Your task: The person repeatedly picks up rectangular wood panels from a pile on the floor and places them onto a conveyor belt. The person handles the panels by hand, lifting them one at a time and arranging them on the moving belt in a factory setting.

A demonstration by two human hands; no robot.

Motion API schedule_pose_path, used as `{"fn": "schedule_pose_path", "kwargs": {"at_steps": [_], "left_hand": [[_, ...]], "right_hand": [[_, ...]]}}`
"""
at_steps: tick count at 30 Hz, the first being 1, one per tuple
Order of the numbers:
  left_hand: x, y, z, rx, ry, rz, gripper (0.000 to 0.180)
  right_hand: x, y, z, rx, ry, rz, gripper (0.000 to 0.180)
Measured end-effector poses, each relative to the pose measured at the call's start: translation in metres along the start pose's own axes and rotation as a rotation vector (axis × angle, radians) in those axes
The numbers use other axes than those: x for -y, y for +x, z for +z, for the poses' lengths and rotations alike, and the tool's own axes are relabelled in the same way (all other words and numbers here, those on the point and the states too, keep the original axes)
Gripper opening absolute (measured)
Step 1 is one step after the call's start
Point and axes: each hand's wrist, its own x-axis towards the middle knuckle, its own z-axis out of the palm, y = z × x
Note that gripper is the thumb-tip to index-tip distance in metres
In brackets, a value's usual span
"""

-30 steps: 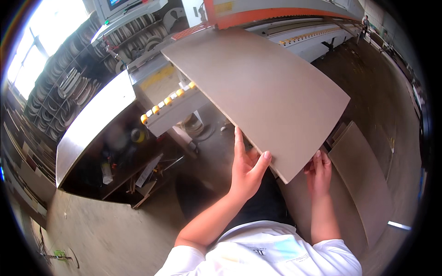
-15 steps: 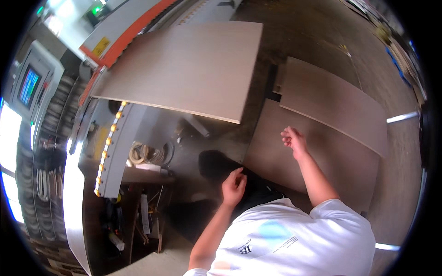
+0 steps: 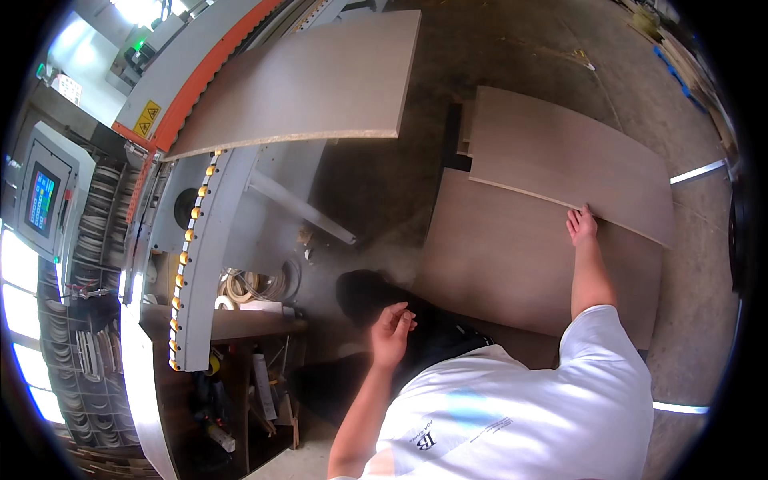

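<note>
My right hand (image 3: 582, 227) reaches out to the near edge of a brown board (image 3: 560, 152). Its fingers are curled, with the fingertips on that edge. The board lies on top of a larger brown board (image 3: 504, 248), offset toward the far side. My left hand (image 3: 390, 334) is held in front of my body, its fingers curled in toward the thumb, and nothing shows in it. Another brown panel (image 3: 312, 88) juts out of the grey and orange machine (image 3: 212, 76) at upper left, its near edge over a row of yellow rollers (image 3: 189, 236).
A control panel with a lit screen (image 3: 42, 196) stands at far left. Below the rollers, coiled banding (image 3: 244, 286) and a dark shelf unit (image 3: 232, 392) holding tools sit beside my legs. A grey support bar (image 3: 300, 206) slants beneath the panel.
My right hand has moved right and forward to the upper board's edge. My left hand has shifted slightly down and left. The view has turned, and the machine's panel sits higher in it.
</note>
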Motion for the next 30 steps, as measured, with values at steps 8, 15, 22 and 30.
{"fn": "schedule_pose_path", "kwargs": {"at_steps": [8,15,22,30], "left_hand": [[-0.004,0.0,0.004,-0.04,0.052,-0.003,0.023],[-0.001,0.007,0.012,-0.028,-0.025,0.006,0.023],[0.0,0.006,0.006,-0.002,-0.017,0.007,0.025],[-0.024,0.008,0.01,0.033,0.094,-0.109,0.027]], "right_hand": [[-0.006,0.028,0.013,-0.13,-0.03,-0.041,0.035],[-0.019,0.024,-0.006,-0.039,-0.113,-0.084,0.04],[-0.06,-0.052,-0.006,0.033,-0.075,0.059,0.045],[-0.12,-0.161,-0.002,0.098,0.107,0.239,0.033]]}}
